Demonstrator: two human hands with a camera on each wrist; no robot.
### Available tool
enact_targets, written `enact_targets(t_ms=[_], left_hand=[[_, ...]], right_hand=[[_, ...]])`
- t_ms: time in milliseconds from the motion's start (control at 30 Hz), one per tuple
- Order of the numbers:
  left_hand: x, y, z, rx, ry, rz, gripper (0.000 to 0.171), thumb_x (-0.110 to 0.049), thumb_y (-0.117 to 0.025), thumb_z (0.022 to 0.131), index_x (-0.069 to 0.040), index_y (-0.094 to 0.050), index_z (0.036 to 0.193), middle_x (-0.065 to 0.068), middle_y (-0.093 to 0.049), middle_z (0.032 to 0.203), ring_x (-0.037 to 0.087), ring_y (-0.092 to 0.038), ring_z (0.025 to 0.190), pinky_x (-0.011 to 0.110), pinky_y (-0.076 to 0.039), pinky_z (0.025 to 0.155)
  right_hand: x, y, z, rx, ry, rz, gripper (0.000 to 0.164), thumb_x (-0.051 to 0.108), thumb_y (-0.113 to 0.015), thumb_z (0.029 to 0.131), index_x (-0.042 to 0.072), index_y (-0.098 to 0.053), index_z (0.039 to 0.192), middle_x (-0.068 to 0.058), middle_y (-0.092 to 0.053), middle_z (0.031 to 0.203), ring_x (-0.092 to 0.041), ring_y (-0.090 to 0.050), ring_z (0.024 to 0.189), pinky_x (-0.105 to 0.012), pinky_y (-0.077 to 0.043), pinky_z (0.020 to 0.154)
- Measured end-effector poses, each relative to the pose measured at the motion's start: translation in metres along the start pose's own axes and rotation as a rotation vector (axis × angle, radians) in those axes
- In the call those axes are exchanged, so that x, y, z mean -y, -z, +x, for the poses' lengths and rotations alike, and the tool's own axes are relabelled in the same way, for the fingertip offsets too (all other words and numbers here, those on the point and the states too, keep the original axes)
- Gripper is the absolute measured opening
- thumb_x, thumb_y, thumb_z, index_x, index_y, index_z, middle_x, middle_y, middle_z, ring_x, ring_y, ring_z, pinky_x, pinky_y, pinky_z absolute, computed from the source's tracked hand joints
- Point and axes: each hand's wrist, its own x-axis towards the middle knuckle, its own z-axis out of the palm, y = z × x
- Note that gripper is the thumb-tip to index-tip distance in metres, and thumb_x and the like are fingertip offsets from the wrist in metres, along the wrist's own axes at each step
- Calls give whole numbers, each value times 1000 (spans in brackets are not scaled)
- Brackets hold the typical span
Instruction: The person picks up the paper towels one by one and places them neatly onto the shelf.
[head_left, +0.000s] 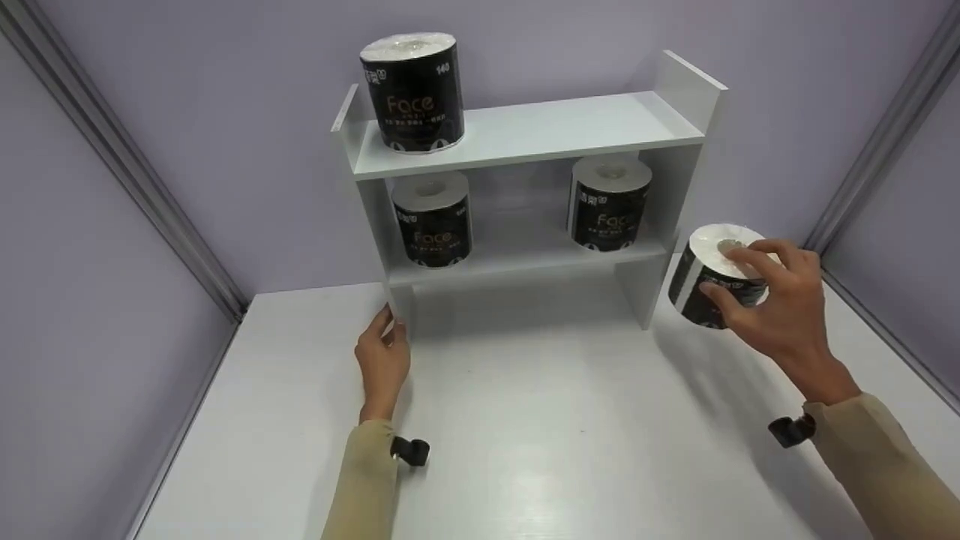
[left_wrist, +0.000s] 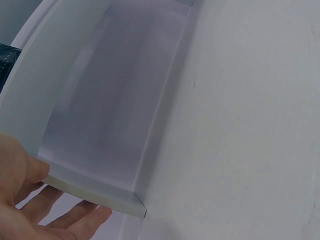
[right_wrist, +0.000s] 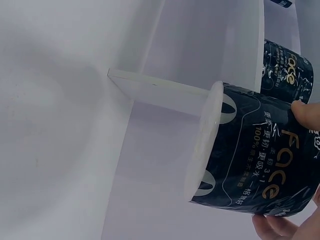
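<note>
My right hand [head_left: 787, 300] grips a toilet paper roll [right_wrist: 260, 155] in a black "Face" wrapper, thumb on its near side and fingers over the top and far side. In the head view this roll is held up just right of the white shelf unit [head_left: 525, 259]. At the unit's lower left, my left hand [head_left: 384, 364] pinches the side panel [left_wrist: 90, 195] between thumb and fingers. One wrapped roll [head_left: 416, 97] stands on the top shelf at the left. The middle shelf carries a roll at the left [head_left: 433, 225] and another at the right [head_left: 611, 206].
The unit stands on a white table [head_left: 510, 435] against a pale purple back wall [head_left: 555, 45]. Side partitions with metal posts [head_left: 127, 157] flank the table. Each sleeve has a small black camera [head_left: 411, 451] at the wrist.
</note>
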Motion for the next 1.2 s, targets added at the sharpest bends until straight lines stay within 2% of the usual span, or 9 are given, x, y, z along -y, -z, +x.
enact_targets(t_ms=[200,467,767,900,1067,1200], left_hand=[[0,0,0,-2,-9,-4,44,-7,-56,108,5,-55,151,27,-56,154,47,-65,131,53,-57,108],[1,1,0,-4,14,-9,45,-6,-56,108,4,-54,152,26,-56,154,45,-65,132,51,-57,108],[-1,6,3,3,27,-28,47,-8,-55,109,3,-52,154,24,-55,156,43,-65,133,48,-58,108],[-2,7,3,1,1,-31,46,-7,-56,109,4,-53,153,24,-56,155,42,-66,131,49,-58,107],[0,0,1,1,-37,-28,44,-4,-58,108,6,-55,151,26,-58,152,44,-68,129,49,-59,105],[3,0,1,-14,-31,-25,44,-5,-58,108,5,-56,150,26,-59,151,43,-68,128,49,-60,105]], right_hand=[[4,3,4,0,7,10,48,9,-97,71,3,-80,116,-27,-66,112,-45,-51,101,-50,-34,80],[11,5,8,21,5,18,47,10,-96,73,1,-80,116,-30,-65,115,-46,-50,104,-49,-35,80],[20,2,17,-7,36,73,46,7,-98,68,2,-81,111,-27,-67,110,-31,-49,100,-46,-32,85],[23,2,15,-3,30,80,46,7,-98,69,1,-80,110,-27,-66,112,-35,-50,103,-47,-33,87],[24,8,9,0,13,73,45,6,-97,69,0,-80,110,-28,-65,114,-38,-49,106,-49,-33,86],[25,7,13,10,19,74,45,6,-97,69,0,-80,110,-28,-65,114,-37,-49,107,-48,-33,86]])
